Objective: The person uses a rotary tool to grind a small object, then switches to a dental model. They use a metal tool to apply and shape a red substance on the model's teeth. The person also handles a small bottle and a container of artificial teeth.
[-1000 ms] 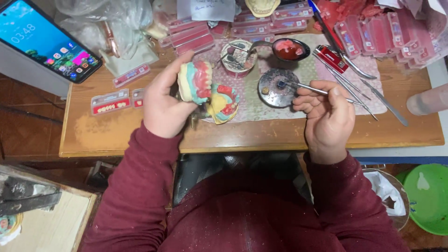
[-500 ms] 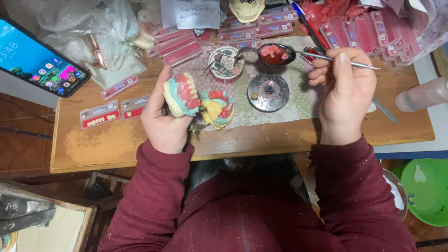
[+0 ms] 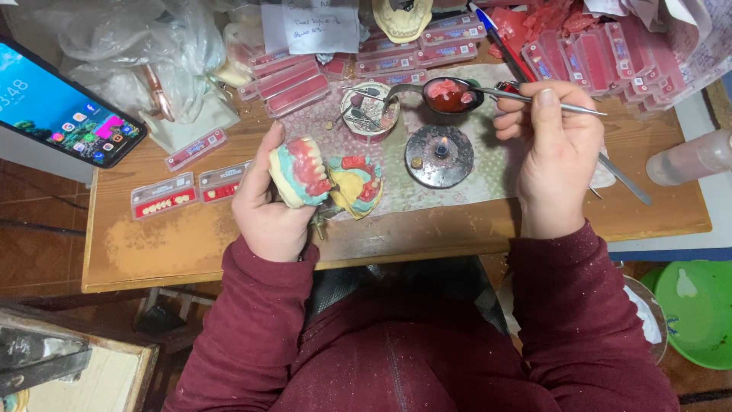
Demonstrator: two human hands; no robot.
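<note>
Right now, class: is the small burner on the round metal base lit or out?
Lit. A small flame shows at the middle of the burner, which stands on the patterned mat just below the spoon of red wax.

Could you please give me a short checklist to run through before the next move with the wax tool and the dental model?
1. Left hand grips the dental model firmly: ok, fingers wrap round it, teeth facing up.
2. Right hand holds the metal tool securely: ok, pinched between thumb and fingers.
3. Tool tip reaches the dish of red wax: ok, it lies at the dish.
4. Wax is soft enough: cannot tell.
5. Small burner is lit: ok, a small flame shows at its centre.
6. Sleeve is away from the burner: ok, both arms are apart from it.
</note>
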